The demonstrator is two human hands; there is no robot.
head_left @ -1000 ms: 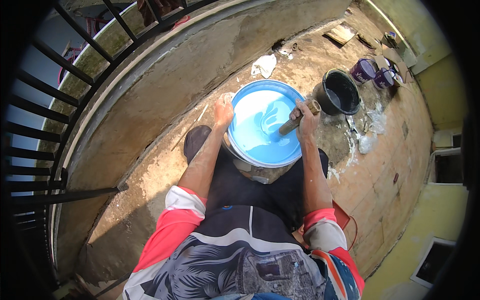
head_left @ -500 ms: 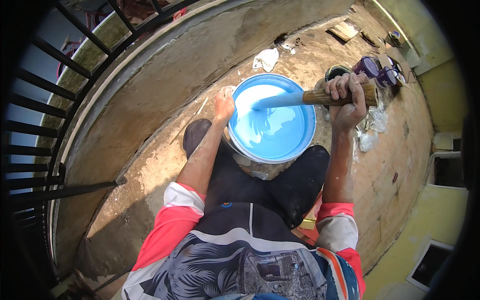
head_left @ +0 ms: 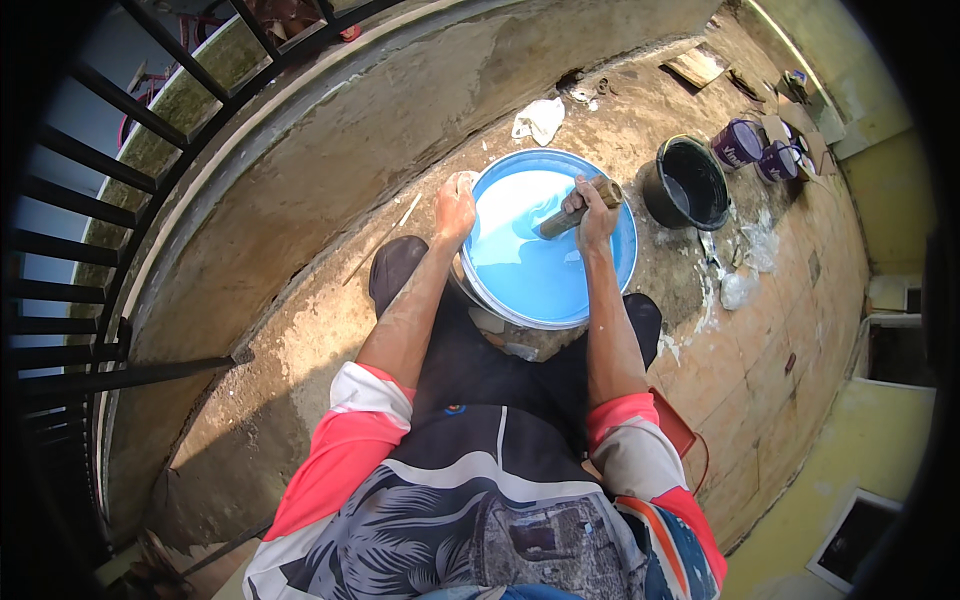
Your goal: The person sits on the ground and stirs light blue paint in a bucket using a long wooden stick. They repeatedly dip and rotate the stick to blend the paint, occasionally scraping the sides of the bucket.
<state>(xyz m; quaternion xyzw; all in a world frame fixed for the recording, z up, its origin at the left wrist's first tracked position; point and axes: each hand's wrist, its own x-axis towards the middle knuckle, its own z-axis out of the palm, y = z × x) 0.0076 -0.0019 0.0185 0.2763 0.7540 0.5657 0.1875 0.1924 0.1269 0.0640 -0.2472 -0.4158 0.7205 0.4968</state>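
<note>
Since the earlier frame, my right hand (head_left: 596,222) has moved left, from beyond the bucket's right rim to over the paint, and the stick (head_left: 557,223) has swung with it. My left hand (head_left: 456,207) has kept its place.

Right hand: fingers wrapped around the stick near its upper end. Left hand: closed on the left rim of the bucket (head_left: 545,160); the exact thumb position cannot be told.

Governing relation: the stick's long axis slants from its upper end, just right of my right fist, down and leftward into the paint (head_left: 520,265). The submerged end is hidden. My right hand is nearer the stick; my left is across the paint from it. The bucket sits between both hands, ahead of my knees.

Right of my right hand: a black bucket (head_left: 655,202), apart from the first. Beyond it: two purple pails (head_left: 737,146). Nearer me than these: clear plastic (head_left: 740,290). Ahead of both hands: a white cloth (head_left: 540,120). Left of my left hand: a thin rod (head_left: 383,240) on the ground.

Markings: pale lettering on the purple pails; I can read none elsewhere.
</note>
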